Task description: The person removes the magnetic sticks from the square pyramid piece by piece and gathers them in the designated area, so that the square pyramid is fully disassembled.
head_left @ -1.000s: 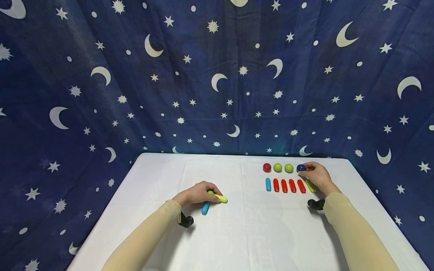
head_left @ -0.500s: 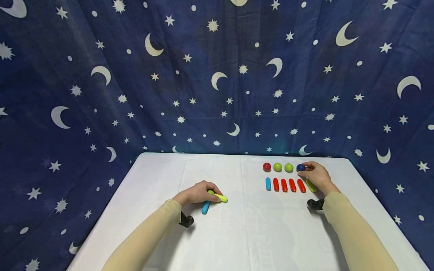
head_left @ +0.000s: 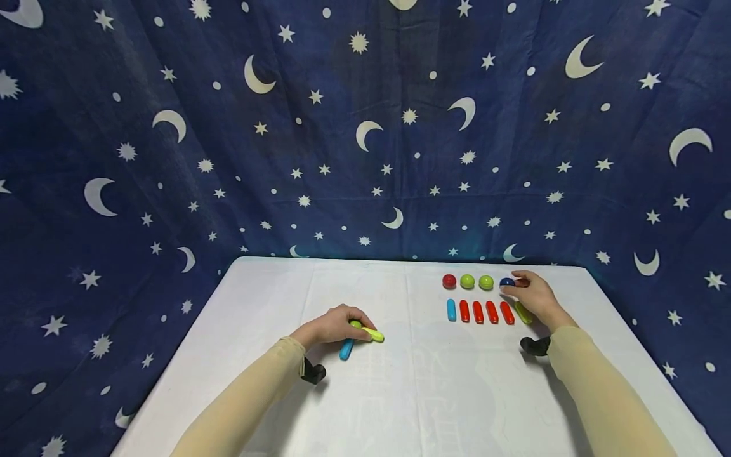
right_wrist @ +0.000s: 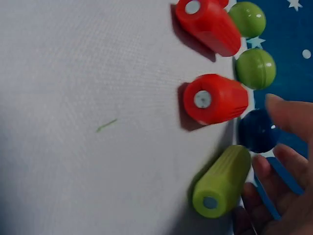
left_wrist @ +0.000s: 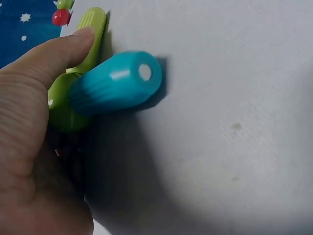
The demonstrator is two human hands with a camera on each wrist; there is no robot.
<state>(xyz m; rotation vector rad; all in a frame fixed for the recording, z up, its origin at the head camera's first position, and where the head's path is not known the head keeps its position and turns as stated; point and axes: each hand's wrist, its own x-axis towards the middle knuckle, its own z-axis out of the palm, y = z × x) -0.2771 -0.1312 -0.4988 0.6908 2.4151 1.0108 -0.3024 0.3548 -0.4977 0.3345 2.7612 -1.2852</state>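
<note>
In the head view my left hand (head_left: 337,325) holds a small cluster of magnetic building pieces at the table's left-centre. The left wrist view shows the thumb over a lime-green rod (left_wrist: 93,39), which meets a green ball (left_wrist: 66,110); a blue rod (left_wrist: 117,83) juts from the same ball. The other left fingers are mostly hidden. At the right my right hand (head_left: 533,295) is around a dark blue ball (right_wrist: 257,131) on the table, thumb and fingers spread on either side of it. Close beside those fingers lies a yellow-green rod (right_wrist: 222,183).
Left of the blue ball, a red ball (head_left: 449,281) and two green balls (head_left: 486,282) form a row. In front of them, a blue rod (head_left: 451,310) and several red rods (head_left: 492,311) lie side by side on the white table (head_left: 434,393). A starry curtain (head_left: 320,146) hangs behind.
My right hand's thumb and forefinger have spread slightly apart around the blue ball, which stays in place. My left hand and its pieces have barely moved.
</note>
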